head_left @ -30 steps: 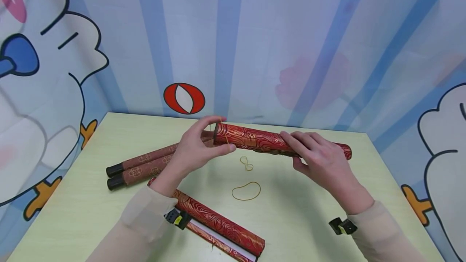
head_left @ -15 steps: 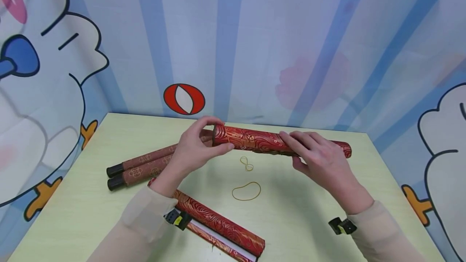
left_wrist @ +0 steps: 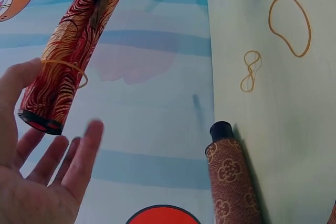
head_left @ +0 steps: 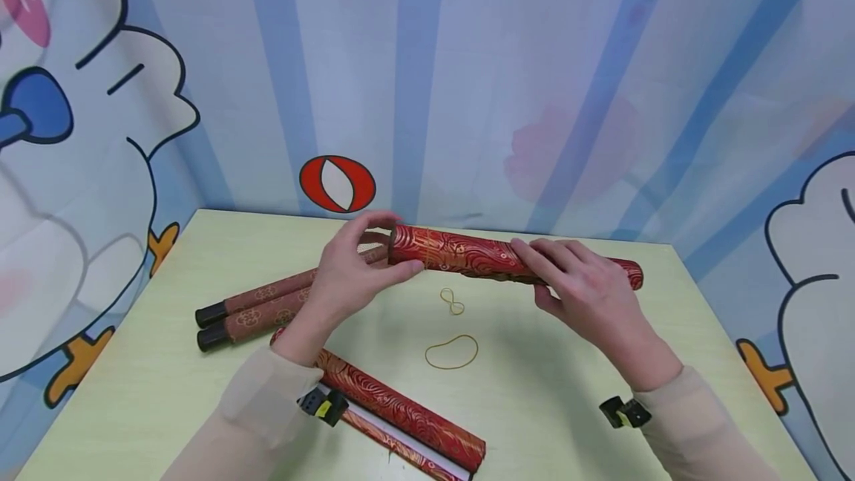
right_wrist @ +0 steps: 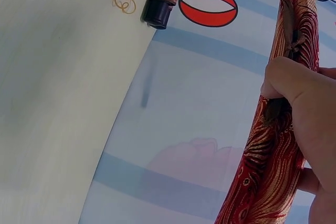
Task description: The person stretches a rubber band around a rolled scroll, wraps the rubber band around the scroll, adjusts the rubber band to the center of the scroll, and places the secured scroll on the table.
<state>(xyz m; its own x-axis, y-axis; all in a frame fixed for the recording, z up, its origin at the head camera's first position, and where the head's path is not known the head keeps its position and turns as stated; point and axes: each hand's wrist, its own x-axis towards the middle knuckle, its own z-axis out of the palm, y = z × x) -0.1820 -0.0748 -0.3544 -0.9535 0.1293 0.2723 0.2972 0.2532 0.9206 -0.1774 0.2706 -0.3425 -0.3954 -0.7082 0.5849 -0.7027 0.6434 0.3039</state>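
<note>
A rolled scroll (head_left: 461, 251) in red and gold swirl cloth is held up above the table's back part. My right hand (head_left: 588, 284) grips it toward its right end, the thumb beside a dark ribbon (right_wrist: 292, 40) in the right wrist view. Around the scroll near its left end runs a yellow rubber band (left_wrist: 63, 64), part of its loop standing off the cloth. My left hand (head_left: 350, 262) is at that end. Its thumb touches the scroll by the band, while the other fingers spread apart past the black end cap (left_wrist: 39, 123).
Two brown patterned scrolls (head_left: 267, 303) with black ends lie at the table's left. A second red scroll (head_left: 407, 407), partly unrolled, lies in front, partly under the left forearm. Two loose rubber bands, one twisted (head_left: 452, 301) and one round (head_left: 452, 352), lie mid-table. A printed curtain (head_left: 467, 80) stands behind.
The rubber band, stretched between my left thumb and finger at the scroll's end a second ago, now sits on the scroll. My left hand has shifted slightly left. The right hand keeps its grip.
</note>
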